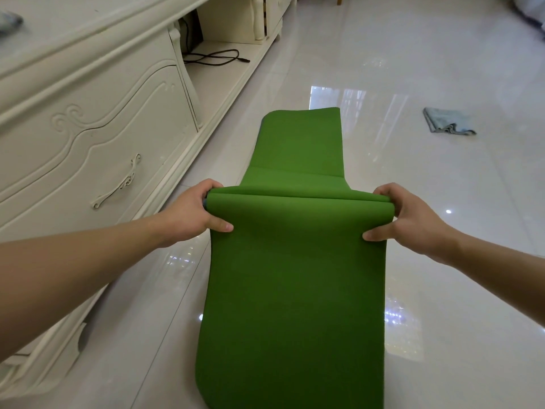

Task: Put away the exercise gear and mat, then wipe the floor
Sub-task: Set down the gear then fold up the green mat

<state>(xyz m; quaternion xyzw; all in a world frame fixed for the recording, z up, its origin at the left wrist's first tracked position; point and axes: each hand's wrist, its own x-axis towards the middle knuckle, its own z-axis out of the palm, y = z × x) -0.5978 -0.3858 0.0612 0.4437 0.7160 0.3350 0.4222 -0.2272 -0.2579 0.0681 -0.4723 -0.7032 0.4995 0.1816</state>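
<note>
Now | hands grip mat fold | mat's near end cropped by frame

A single wide-angle head camera is looking forward and down along the mat, which is running from the bottom edge up the frame's middle. It is sitting near: the left hand and right hand on the mat are filling mid-frame. The cabinet is standing left of the mat, a cloth right of it, farther off.
</note>
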